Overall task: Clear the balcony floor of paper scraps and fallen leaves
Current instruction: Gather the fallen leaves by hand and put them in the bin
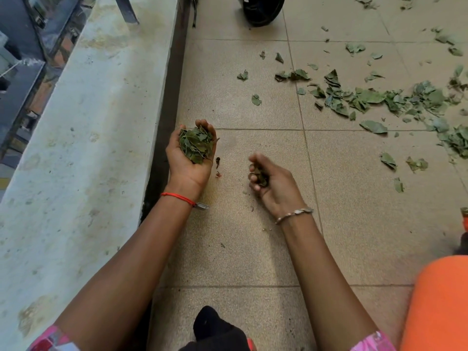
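Left hand (192,153) palm up, just beside the foot of the parapet wall (88,135). Fingers cup round a heaped handful of leaves (196,145), green and dry-looking, filling the palm. Red thread bracelet (177,197) on that wrist.

Right hand (274,186) lower and to the right, above the tiled floor (240,110), back of the hand turned outward. Fingers curled in around a small dark clump (259,176). The hand is blurred here; the clump looks like leaf scraps, though I cannot be certain. Metal bracelet (293,214) on the wrist.

A few tiny fragments (217,162) lie on the floor between the two hands.

Scattered leaves (369,97) cover the tiles to the upper right, well apart from both hands: a dense band toward the right edge, thinner single pieces trailing left and up. No paper visible among them.

Black rounded object (263,8) at the top edge. Orange garment (440,300) at lower right; black sock (212,325) at the bottom centre.
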Demonstrator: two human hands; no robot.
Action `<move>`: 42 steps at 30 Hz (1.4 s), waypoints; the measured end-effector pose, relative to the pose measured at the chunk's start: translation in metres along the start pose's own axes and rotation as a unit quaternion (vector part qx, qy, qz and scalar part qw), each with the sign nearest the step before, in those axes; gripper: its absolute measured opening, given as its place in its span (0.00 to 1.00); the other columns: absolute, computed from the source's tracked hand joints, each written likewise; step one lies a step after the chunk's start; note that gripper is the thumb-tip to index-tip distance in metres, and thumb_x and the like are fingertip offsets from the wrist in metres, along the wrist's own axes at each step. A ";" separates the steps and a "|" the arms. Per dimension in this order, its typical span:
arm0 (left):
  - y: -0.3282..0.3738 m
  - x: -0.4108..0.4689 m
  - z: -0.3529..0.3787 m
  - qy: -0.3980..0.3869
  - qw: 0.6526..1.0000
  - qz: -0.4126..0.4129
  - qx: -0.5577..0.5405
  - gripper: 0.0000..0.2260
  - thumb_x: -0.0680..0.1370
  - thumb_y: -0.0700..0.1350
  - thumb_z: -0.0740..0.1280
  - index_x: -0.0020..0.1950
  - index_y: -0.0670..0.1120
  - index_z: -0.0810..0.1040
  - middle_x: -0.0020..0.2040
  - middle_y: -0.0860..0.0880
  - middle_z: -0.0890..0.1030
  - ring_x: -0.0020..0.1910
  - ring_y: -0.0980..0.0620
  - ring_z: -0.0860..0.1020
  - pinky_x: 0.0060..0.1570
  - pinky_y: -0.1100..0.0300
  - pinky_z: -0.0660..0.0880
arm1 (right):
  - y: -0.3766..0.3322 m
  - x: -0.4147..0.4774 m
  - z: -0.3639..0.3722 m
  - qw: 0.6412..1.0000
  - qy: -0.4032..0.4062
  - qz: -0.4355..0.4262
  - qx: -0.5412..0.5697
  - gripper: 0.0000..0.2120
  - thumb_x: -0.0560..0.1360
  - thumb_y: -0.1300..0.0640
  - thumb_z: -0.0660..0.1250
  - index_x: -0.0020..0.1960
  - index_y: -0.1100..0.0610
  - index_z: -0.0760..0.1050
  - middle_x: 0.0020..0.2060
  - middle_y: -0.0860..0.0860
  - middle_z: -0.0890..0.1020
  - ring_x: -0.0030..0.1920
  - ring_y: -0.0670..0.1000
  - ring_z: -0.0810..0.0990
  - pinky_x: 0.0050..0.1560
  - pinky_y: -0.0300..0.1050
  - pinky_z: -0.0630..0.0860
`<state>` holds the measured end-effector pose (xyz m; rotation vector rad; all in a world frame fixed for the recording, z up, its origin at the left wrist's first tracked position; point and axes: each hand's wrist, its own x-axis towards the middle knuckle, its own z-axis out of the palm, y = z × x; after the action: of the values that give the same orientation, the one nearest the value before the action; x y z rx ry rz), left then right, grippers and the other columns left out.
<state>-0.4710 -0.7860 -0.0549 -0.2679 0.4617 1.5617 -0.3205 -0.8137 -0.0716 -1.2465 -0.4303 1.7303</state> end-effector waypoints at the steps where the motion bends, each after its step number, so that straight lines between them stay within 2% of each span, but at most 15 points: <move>1: 0.001 0.000 0.000 -0.003 1.000 0.001 -0.010 0.18 0.79 0.44 0.57 0.37 0.34 0.77 0.34 0.42 0.78 0.32 0.47 0.79 0.36 0.58 0.80 | 0.005 0.000 0.007 0.990 0.009 -0.046 -0.131 0.05 0.73 0.58 0.69 0.40 0.59 0.80 0.28 0.49 0.77 0.25 0.43 0.71 0.24 0.34 0.68; 3: 0.001 0.000 0.002 -0.009 1.000 0.005 -0.017 0.17 0.80 0.44 0.56 0.39 0.34 0.76 0.33 0.41 0.78 0.29 0.46 0.79 0.33 0.59 0.80 | 0.016 0.002 0.017 0.932 0.012 -0.155 -0.327 0.05 0.69 0.59 0.73 0.43 0.61 0.83 0.31 0.50 0.82 0.27 0.40 0.74 0.29 0.31 0.72; 6: 0.002 0.001 0.001 -0.012 1.000 0.013 -0.003 0.18 0.80 0.44 0.56 0.38 0.34 0.77 0.33 0.42 0.78 0.29 0.47 0.79 0.35 0.59 0.80 | 0.027 0.006 0.031 0.833 -0.020 -0.234 -0.500 0.12 0.69 0.58 0.74 0.50 0.63 0.82 0.43 0.55 0.85 0.39 0.45 0.80 0.41 0.29 0.75; 9: 0.003 0.002 0.000 -0.008 1.000 0.019 0.018 0.19 0.80 0.44 0.56 0.37 0.35 0.78 0.34 0.43 0.79 0.33 0.48 0.79 0.37 0.60 0.79 | 0.033 0.009 0.035 0.775 -0.021 -0.245 -0.581 0.11 0.71 0.56 0.72 0.51 0.61 0.82 0.45 0.56 0.84 0.45 0.52 0.81 0.48 0.43 0.76; 14: 0.003 0.002 0.001 -0.009 1.000 0.017 0.014 0.18 0.80 0.44 0.56 0.38 0.35 0.77 0.34 0.43 0.79 0.33 0.48 0.79 0.37 0.60 0.79 | 0.039 0.007 0.033 0.714 -0.022 -0.282 -0.641 0.11 0.77 0.55 0.65 0.50 0.61 0.81 0.46 0.55 0.82 0.45 0.53 0.80 0.41 0.41 0.71; 16: 0.002 0.001 0.002 -0.010 1.000 0.019 0.006 0.20 0.80 0.44 0.56 0.36 0.34 0.78 0.34 0.42 0.79 0.32 0.48 0.79 0.36 0.59 0.80 | 0.035 0.005 0.032 0.738 -0.029 -0.275 -0.616 0.10 0.77 0.56 0.65 0.47 0.63 0.81 0.43 0.55 0.82 0.41 0.49 0.79 0.40 0.39 0.73; 18: 0.001 0.000 0.002 -0.007 1.000 0.019 -0.006 0.17 0.80 0.44 0.56 0.39 0.34 0.77 0.33 0.42 0.78 0.31 0.47 0.79 0.34 0.59 0.80 | 0.024 0.004 0.027 0.855 -0.022 -0.212 -0.472 0.08 0.76 0.58 0.66 0.43 0.62 0.81 0.33 0.51 0.80 0.29 0.41 0.75 0.32 0.32 0.72; 20: 0.000 -0.001 0.001 -0.003 1.000 0.016 -0.009 0.15 0.80 0.44 0.57 0.42 0.35 0.75 0.34 0.42 0.78 0.30 0.47 0.79 0.34 0.59 0.80 | 0.008 0.000 0.014 0.960 -0.007 -0.111 -0.257 0.08 0.76 0.59 0.65 0.39 0.59 0.77 0.28 0.48 0.75 0.25 0.41 0.69 0.24 0.30 0.67; 22: -0.001 -0.002 0.001 0.002 1.000 0.014 -0.004 0.14 0.80 0.44 0.57 0.43 0.35 0.75 0.34 0.42 0.78 0.31 0.47 0.79 0.34 0.59 0.80 | -0.009 -0.004 -0.003 0.999 -0.022 -0.033 -0.031 0.09 0.77 0.62 0.62 0.38 0.59 0.73 0.30 0.51 0.76 0.28 0.45 0.71 0.25 0.33 0.67; 24: 0.000 -0.002 0.003 0.006 1.000 0.017 -0.005 0.13 0.80 0.44 0.57 0.43 0.36 0.74 0.34 0.42 0.78 0.35 0.48 0.77 0.34 0.59 0.80 | -0.021 -0.009 -0.019 0.994 -0.042 0.009 0.103 0.09 0.76 0.63 0.59 0.38 0.59 0.70 0.33 0.54 0.78 0.30 0.47 0.72 0.26 0.35 0.68; 26: 0.001 -0.003 0.006 0.009 1.000 0.024 -0.012 0.13 0.79 0.43 0.57 0.43 0.35 0.75 0.34 0.41 0.78 0.36 0.48 0.77 0.34 0.58 0.80 | -0.026 -0.014 -0.028 0.993 -0.037 0.011 0.111 0.07 0.75 0.64 0.58 0.39 0.59 0.71 0.32 0.53 0.78 0.29 0.47 0.72 0.26 0.35 0.66; 30: 0.001 -0.007 0.006 0.021 1.000 0.020 -0.011 0.13 0.79 0.43 0.58 0.43 0.35 0.75 0.34 0.41 0.77 0.35 0.48 0.77 0.34 0.58 0.80 | -0.021 -0.017 -0.041 0.999 0.001 -0.035 -0.018 0.07 0.77 0.62 0.61 0.46 0.61 0.78 0.31 0.49 0.75 0.27 0.44 0.69 0.23 0.34 0.63; 33: -0.002 -0.019 -0.001 0.039 0.999 -0.004 0.011 0.17 0.80 0.44 0.58 0.39 0.34 0.77 0.34 0.41 0.78 0.31 0.47 0.79 0.34 0.58 0.80 | -0.014 -0.020 -0.044 0.984 0.046 -0.083 -0.154 0.05 0.74 0.58 0.67 0.43 0.59 0.81 0.27 0.47 0.74 0.24 0.42 0.67 0.22 0.31 0.63; 37: -0.007 -0.043 -0.015 0.045 0.998 -0.031 -0.001 0.24 0.80 0.44 0.58 0.32 0.30 0.79 0.33 0.42 0.78 0.28 0.47 0.79 0.33 0.59 0.81 | -0.004 -0.020 -0.045 0.931 0.034 -0.165 -0.325 0.05 0.68 0.59 0.74 0.44 0.58 0.83 0.30 0.43 0.81 0.29 0.37 0.76 0.31 0.27 0.70; 42: -0.010 -0.056 -0.023 0.077 0.997 -0.021 -0.013 0.16 0.78 0.43 0.59 0.39 0.33 0.77 0.34 0.42 0.78 0.28 0.47 0.79 0.33 0.58 0.80 | 0.007 -0.018 -0.045 0.857 -0.019 -0.206 -0.471 0.12 0.66 0.61 0.76 0.49 0.61 0.82 0.34 0.46 0.80 0.35 0.39 0.76 0.39 0.26 0.71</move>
<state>-0.4606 -0.8467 -0.0512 -0.4174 0.5517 1.5122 -0.2834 -0.8418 -0.0858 -1.6038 -1.5795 1.1539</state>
